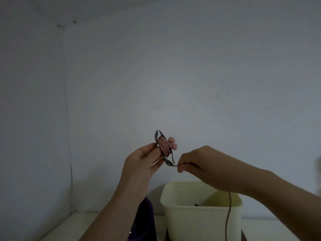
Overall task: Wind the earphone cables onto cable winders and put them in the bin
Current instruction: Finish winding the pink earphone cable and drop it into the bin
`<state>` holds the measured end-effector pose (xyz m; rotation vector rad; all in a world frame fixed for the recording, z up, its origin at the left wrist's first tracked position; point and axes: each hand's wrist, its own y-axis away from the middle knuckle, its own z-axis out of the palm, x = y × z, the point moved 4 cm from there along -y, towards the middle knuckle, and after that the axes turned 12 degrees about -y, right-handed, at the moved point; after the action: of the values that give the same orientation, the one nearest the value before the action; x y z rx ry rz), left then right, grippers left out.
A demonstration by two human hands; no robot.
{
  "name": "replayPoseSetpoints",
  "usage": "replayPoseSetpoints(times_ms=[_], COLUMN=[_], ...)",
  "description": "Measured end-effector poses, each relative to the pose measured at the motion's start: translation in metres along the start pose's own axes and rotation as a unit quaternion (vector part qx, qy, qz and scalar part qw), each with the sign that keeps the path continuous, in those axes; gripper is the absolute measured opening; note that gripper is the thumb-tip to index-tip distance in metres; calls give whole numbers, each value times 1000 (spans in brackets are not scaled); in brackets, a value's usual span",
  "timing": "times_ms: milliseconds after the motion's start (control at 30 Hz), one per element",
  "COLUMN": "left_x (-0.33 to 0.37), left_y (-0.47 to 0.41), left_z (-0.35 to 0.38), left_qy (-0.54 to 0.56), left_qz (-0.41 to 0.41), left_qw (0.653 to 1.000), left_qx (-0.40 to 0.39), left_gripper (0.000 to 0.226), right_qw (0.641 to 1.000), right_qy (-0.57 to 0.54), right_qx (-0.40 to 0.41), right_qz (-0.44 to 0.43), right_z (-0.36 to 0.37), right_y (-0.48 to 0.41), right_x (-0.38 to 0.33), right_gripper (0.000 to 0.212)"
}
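My left hand (140,164) holds up a dark grey cable winder (159,138) in front of the wall, thumb and fingers gripping its side. Pink earphone cable (164,146) is coiled round the winder, and two pink earbuds (172,142) stick out to the right. My right hand (194,162) pinches the free pink cable just right of the winder's lower tip. The loose end of the cable (229,214) hangs down from under my right wrist, in front of the cream bin (177,213). The bin stands open on the table below my hands, with something small and dark inside.
A dark purple object (145,221) stands just left of the bin, partly hidden by my left forearm. The pale table (76,221) meets grey walls, with a room corner at the left.
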<state>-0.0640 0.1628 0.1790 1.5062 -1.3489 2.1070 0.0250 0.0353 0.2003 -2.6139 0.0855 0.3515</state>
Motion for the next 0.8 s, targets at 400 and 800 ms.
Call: replayPoseSetpoints(times_ms=[400,800], left_x=[-12,-9], left_y=[-7,7], left_z=[6,15], left_qy=[191,-241], left_qz=[-113,68], left_qw=[975,967], left_qx=[4,50], left_gripper=[25,17], right_qw=[999,998], right_qy=[31,49], right_qx=[-21,20], right_qz=[16,18], right_z=[-2,-20], right_y=[6,3], right_x=[3,-9], right_gripper=[27,26])
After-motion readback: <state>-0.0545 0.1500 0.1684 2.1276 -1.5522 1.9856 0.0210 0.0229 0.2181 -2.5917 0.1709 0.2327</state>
